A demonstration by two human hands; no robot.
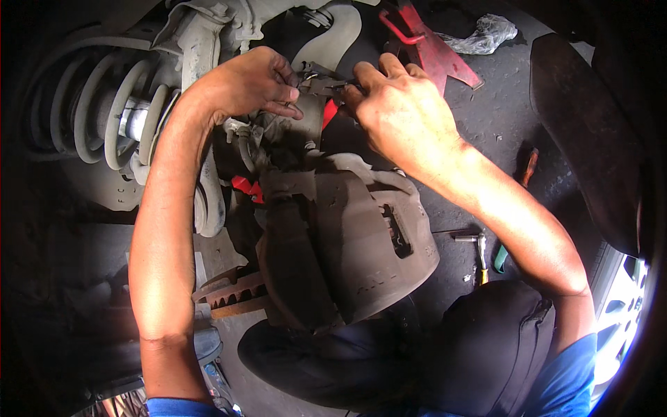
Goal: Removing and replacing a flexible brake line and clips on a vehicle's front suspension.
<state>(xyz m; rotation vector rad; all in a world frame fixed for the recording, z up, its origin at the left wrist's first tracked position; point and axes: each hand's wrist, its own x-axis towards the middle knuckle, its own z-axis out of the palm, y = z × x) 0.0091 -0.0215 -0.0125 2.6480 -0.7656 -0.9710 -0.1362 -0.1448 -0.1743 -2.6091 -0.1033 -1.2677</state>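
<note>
My left hand reaches in beside the suspension, its fingers loosely bent and its thumb apart from them, with nothing visible between. Its fingertips are next to a small grey metal piece above a grey cylindrical part. On the other side, my right hand has its thumb and fingers closed at the dark end of that metal piece; its fingertips are partly hidden. Nearer to me, below both hands, a large rusty brown brake caliper covers part of the brake disc.
A coil spring stands at the left. Far right are a red jack stand and crumpled clear plastic. On the dark floor lie a ratchet and an orange-handled tool. A wheel shows at the right edge.
</note>
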